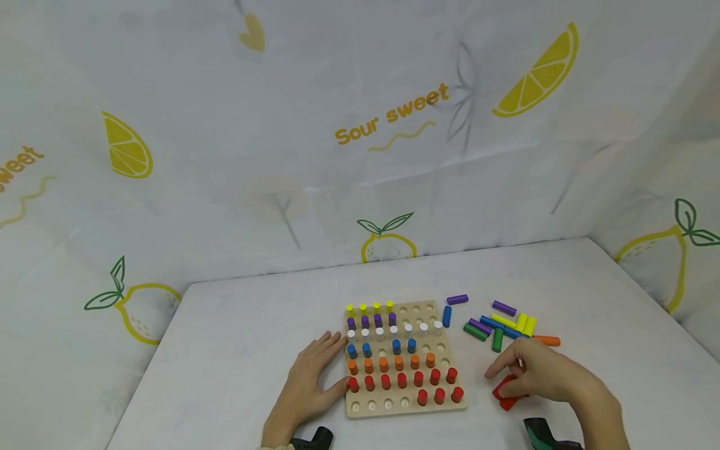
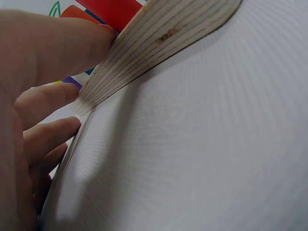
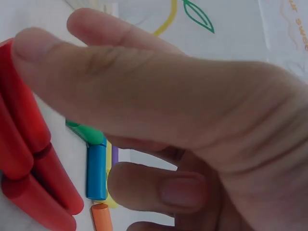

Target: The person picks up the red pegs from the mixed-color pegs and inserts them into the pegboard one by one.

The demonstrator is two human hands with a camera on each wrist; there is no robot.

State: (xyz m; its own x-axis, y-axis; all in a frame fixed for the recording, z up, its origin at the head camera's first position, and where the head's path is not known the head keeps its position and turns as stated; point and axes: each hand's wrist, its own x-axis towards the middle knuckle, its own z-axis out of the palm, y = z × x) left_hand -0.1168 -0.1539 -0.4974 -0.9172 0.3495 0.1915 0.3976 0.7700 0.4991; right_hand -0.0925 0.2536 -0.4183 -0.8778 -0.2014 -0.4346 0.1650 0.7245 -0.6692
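A wooden pegboard [image 1: 396,412] carries rows of yellow, purple, white, blue, orange and red pegs. In its nearest row, three red pegs [image 1: 440,396] stand at the right, with bare holes to their left. My left hand [image 1: 312,375] rests at the board's left side, thumb and fingertips against the layered wooden edge [image 2: 159,43]. To the right of the board, my right hand [image 1: 548,369] is over several loose red pegs [image 3: 29,110]. Its thumb touches the top of one, while the index finger stays apart from the thumb.
Beyond my right hand lie loose pegs: green [image 1: 497,340], blue [image 1: 514,334], yellow [image 1: 521,322], purple [image 1: 504,307] and orange [image 1: 546,340]. Another purple peg [image 1: 457,299] and a blue peg [image 1: 447,316] lie by the board's far right corner. A lemon-print cloth [image 1: 281,156] hangs behind the white table [image 1: 236,350].
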